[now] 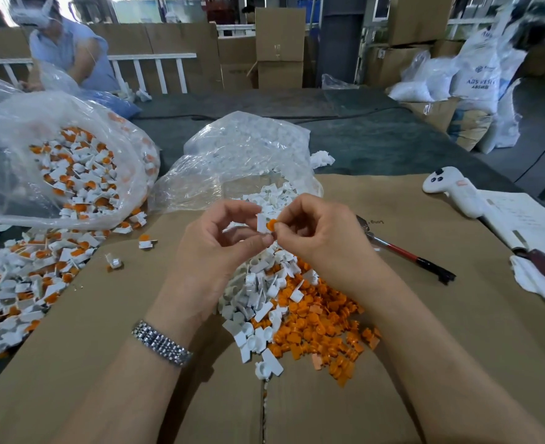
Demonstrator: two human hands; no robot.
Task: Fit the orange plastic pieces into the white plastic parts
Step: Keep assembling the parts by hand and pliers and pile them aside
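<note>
Raised together above the loose heap of parts, the left hand (220,238) pinches a white plastic part (262,223) while the right hand (316,229) pinches an orange plastic piece (271,224) against it.

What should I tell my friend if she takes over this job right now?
Left hand pinches a white part. Right hand pinches an orange piece against it; whether it is fully seated cannot be told.
Loose white parts and loose orange pieces lie heaped on the cardboard below the hands.
Done: many fitted pairs fill the clear bag on the left and spill onto the pile beside it.
Left: finish this pair, put it with the fitted ones, then work through both loose heaps.
</note>
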